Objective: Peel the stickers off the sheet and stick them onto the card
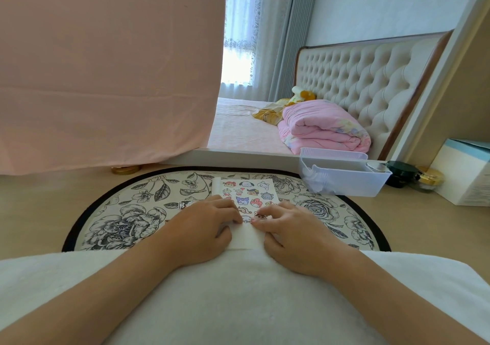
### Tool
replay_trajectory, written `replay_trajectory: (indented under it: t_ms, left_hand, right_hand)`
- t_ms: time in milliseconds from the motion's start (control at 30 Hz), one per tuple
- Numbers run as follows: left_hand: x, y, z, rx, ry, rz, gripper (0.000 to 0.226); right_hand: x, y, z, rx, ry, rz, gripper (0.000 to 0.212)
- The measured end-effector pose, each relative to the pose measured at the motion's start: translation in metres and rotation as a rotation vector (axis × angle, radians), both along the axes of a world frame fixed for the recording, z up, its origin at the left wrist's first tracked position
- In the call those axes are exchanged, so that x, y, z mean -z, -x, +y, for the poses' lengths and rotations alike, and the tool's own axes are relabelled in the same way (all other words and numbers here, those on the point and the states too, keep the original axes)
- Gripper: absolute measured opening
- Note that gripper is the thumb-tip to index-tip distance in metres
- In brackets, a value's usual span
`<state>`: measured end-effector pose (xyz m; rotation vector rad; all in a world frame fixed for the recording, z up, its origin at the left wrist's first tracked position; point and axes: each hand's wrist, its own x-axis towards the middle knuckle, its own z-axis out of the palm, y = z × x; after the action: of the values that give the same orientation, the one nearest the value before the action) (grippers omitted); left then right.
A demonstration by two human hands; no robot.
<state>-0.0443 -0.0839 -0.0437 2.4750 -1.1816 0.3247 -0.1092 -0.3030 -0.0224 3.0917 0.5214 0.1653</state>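
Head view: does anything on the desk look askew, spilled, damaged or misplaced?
Nothing looks spilled or damaged. The white cartoon sticker sheet lies flat on the oval floral mat. One oddity: what looks like a black cartoon sticker sits on the mat beside the left hand, off the sheet.

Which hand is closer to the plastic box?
Right. The right hand rests on the sheet, with the box beyond it to the right; the left hand is across the sheet, farther away.
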Motion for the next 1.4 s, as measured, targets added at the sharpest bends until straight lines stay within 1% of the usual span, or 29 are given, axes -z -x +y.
replay_trajectory:
  t_ms: [67, 100, 233, 367, 500, 567, 667, 767, 867, 1000, 1100, 1267, 1400]
  left_hand:
    - [0.000, 0.001, 0.000, 0.010, -0.021, -0.027, 0.042]
    - [0.000, 0.002, -0.001, 0.017, -0.034, -0.049, 0.045]
    - [0.003, 0.001, 0.000, 0.046, -0.074, -0.099, 0.052]
    - [0.002, 0.002, 0.000, 0.023, -0.080, -0.130, 0.052]
    - [0.000, 0.007, -0.001, 0.018, -0.125, -0.196, 0.047]
    - [-0.001, 0.009, -0.001, 0.008, -0.125, -0.193, 0.048]
    - [-0.001, 0.009, -0.003, -0.004, -0.114, -0.169, 0.051]
    - [0.000, 0.007, -0.003, -0.008, -0.092, -0.137, 0.051]
    - [0.000, 0.006, -0.002, 0.006, -0.081, -0.120, 0.047]
    - [-0.002, 0.007, -0.002, -0.017, -0.074, -0.116, 0.045]
    - [-0.002, 0.008, -0.002, -0.027, -0.064, -0.097, 0.047]
    - [-0.001, 0.011, -0.004, -0.066, -0.053, -0.074, 0.055]
    - [-0.002, 0.011, -0.005, -0.073, -0.030, -0.064, 0.053]
  right_hand:
    - [-0.001, 0.000, 0.000, -0.002, 0.008, -0.008, 0.060]
    - [-0.001, 0.000, 0.000, -0.004, 0.025, -0.010, 0.061]
    - [0.004, -0.002, 0.003, 0.002, 0.081, 0.024, 0.074]
    - [0.004, -0.006, 0.005, 0.002, 0.110, 0.055, 0.065]
    - [0.004, -0.002, 0.002, 0.021, 0.045, 0.052, 0.070]
    - [0.003, 0.001, 0.000, 0.020, 0.005, 0.056, 0.063]
    - [-0.001, 0.005, -0.004, -0.005, -0.001, 0.053, 0.051]
    - [-0.001, 0.008, -0.007, -0.011, -0.016, 0.042, 0.045]
    - [0.001, 0.006, -0.006, -0.004, -0.012, 0.044, 0.046]
    - [0.003, -0.001, 0.001, 0.024, 0.014, 0.079, 0.057]
    - [0.003, -0.008, 0.007, 0.042, 0.052, 0.104, 0.060]
    - [0.003, -0.002, 0.002, 0.026, 0.001, 0.068, 0.058]
    - [0.000, 0.006, -0.007, -0.005, -0.065, 0.068, 0.047]
